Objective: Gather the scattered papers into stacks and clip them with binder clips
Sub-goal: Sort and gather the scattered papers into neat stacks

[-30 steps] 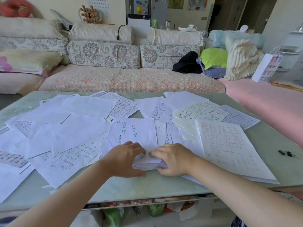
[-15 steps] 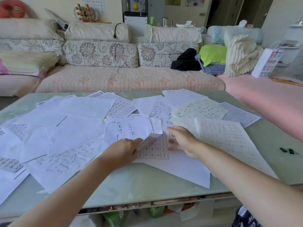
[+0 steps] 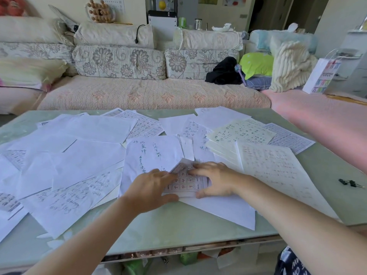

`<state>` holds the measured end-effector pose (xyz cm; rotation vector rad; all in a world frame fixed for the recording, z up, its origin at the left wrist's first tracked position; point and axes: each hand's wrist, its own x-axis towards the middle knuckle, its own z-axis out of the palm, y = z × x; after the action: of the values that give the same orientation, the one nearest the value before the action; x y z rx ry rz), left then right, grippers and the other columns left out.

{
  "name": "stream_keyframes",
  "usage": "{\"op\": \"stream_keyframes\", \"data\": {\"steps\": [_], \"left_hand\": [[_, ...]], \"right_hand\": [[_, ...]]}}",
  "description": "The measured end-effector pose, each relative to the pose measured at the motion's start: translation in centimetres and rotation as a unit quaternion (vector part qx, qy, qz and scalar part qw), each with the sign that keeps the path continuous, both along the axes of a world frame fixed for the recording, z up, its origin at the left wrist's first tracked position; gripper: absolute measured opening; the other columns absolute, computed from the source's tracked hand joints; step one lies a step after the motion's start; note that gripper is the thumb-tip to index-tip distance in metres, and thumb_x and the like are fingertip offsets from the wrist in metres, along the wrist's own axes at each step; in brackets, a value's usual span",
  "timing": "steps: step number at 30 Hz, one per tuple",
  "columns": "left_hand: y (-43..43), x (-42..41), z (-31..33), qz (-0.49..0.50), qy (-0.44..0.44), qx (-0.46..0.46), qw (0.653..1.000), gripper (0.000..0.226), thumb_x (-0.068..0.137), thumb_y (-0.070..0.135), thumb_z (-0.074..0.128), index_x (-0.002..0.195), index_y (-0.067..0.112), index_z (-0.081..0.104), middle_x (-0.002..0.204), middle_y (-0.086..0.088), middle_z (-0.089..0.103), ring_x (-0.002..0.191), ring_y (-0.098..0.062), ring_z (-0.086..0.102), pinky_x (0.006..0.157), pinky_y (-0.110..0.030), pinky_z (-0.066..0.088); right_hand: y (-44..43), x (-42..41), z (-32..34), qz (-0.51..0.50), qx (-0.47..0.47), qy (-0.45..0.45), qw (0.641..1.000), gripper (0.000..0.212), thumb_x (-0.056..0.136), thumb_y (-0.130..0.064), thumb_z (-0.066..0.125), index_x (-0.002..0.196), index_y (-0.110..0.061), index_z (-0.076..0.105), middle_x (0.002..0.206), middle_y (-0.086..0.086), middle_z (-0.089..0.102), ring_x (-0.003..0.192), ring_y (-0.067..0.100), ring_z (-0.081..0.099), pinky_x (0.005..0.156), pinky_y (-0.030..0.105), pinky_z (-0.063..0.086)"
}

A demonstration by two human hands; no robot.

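Gently square the white sheet with a red character grid [image 3: 186,182] over the loose white papers [image 3: 89,161] before lifting. It lies mid-front on the pale green glass desk [image 3: 158,235]. The right hand [image 3: 216,180] presses it, grip flat and apart; the left hand [image 3: 151,188] meets its curled corner, perhaps pinching, though I cannot tell.

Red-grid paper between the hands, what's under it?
A large blank white sheet sticks out from beneath the small red-grid paper. The left hand and right hand rest on it, so whatever else lies underneath is hidden.
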<state>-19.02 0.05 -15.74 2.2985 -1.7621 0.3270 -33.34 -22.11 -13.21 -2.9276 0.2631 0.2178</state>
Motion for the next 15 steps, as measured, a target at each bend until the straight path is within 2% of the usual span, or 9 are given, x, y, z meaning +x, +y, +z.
{"op": "stream_keyframes", "data": {"steps": [2,4,6,8,9,11,12,13,15], "left_hand": [[-0.2,0.3,0.2,-0.018,-0.012,-0.003,1.000,0.056,0.076,0.064,0.052,0.118,0.030,0.064,0.089,0.012,0.069,0.075,-0.016,0.064,0.056,-0.026,0.052],[-0.6,0.2,0.5,-0.042,-0.030,0.000,0.999,0.043,0.075,0.045,0.050,0.110,0.026,0.066,0.081,0.010,0.068,0.065,-0.019,0.063,0.051,-0.026,0.049],[-1.0,0.5,0.4,-0.049,-0.034,-0.022,0.998,0.043,0.072,0.031,0.044,0.108,0.022,0.065,0.074,0.005,0.066,0.060,-0.023,0.063,0.046,-0.027,0.047],[-1.1,0.8,0.4,-0.034,-0.006,-0.062,0.997,0.048,0.081,0.020,0.042,0.127,0.029,0.053,0.072,0.000,0.065,0.058,-0.027,0.061,0.045,-0.030,0.046],[-1.2,0.9,0.5,-0.016,0.028,-0.074,0.997,0.057,0.087,0.016,0.044,0.139,0.038,0.040,0.073,-0.003,0.066,0.060,-0.030,0.060,0.048,-0.032,0.047],[-1.1,1.3,0.7,0.024,0.133,-0.072,0.988,0.073,0.095,0.016,0.045,0.149,0.048,0.007,0.083,-0.008,0.069,0.069,-0.035,0.061,0.063,-0.040,0.052],[-0.9,1.5,0.9,0.047,0.171,-0.065,0.982,0.077,0.097,0.019,0.044,0.150,0.049,-0.003,0.087,-0.010,0.069,0.074,-0.036,0.062,0.069,-0.043,0.052],[-0.6,1.6,1.2,0.066,0.183,-0.061,0.979,0.074,0.098,0.022,0.044,0.150,0.048,-0.002,0.087,-0.009,0.068,0.077,-0.034,0.062,0.072,-0.042,0.051],[-0.2,1.5,1.5,0.082,0.153,-0.039,0.984,0.057,0.098,0.024,0.046,0.148,0.045,0.027,0.085,-0.003,0.067,0.082,-0.027,0.063,0.070,-0.033,0.046]], "right_hand": [[-0.4,0.0,-1.0,0.010,-0.001,-0.040,0.999,0.083,0.079,-0.072,0.062,0.151,-0.043,0.032,0.160,-0.013,0.028,0.146,0.013,0.023,0.117,0.038,0.021],[-0.2,0.1,-1.8,0.019,-0.016,-0.089,0.996,0.077,0.083,-0.069,0.058,0.149,-0.038,0.035,0.156,-0.012,0.035,0.141,0.016,0.031,0.112,0.038,0.028],[0.2,0.4,-2.3,0.004,0.003,-0.132,0.991,0.078,0.083,-0.066,0.060,0.149,-0.030,0.037,0.153,-0.008,0.038,0.139,0.017,0.033,0.112,0.038,0.029],[0.6,1.0,-2.2,-0.053,0.104,-0.169,0.979,0.086,0.079,-0.067,0.064,0.149,-0.023,0.038,0.153,-0.004,0.035,0.143,0.014,0.028,0.118,0.036,0.025],[0.8,1.5,-1.8,-0.097,0.174,-0.189,0.961,0.083,0.081,-0.063,0.065,0.149,-0.022,0.039,0.152,-0.004,0.035,0.143,0.012,0.028,0.119,0.034,0.023],[1.1,2.1,-0.2,-0.202,0.331,-0.210,0.897,0.068,0.089,-0.054,0.063,0.146,-0.023,0.043,0.146,-0.007,0.038,0.133,0.011,0.039,0.113,0.033,0.033],[1.2,2.3,0.7,-0.250,0.417,-0.211,0.848,0.059,0.092,-0.052,0.060,0.141,-0.023,0.047,0.142,-0.005,0.043,0.122,0.015,0.050,0.107,0.037,0.043],[1.3,2.5,1.5,-0.286,0.495,-0.210,0.793,0.046,0.094,-0.049,0.057,0.131,-0.020,0.053,0.135,0.002,0.051,0.107,0.021,0.059,0.098,0.042,0.052],[1.2,2.8,2.8,-0.347,0.607,-0.195,0.688,0.024,0.101,-0.032,0.050,0.114,-0.012,0.054,0.114,0.014,0.055,0.079,0.032,0.065,0.080,0.048,0.058]]}}
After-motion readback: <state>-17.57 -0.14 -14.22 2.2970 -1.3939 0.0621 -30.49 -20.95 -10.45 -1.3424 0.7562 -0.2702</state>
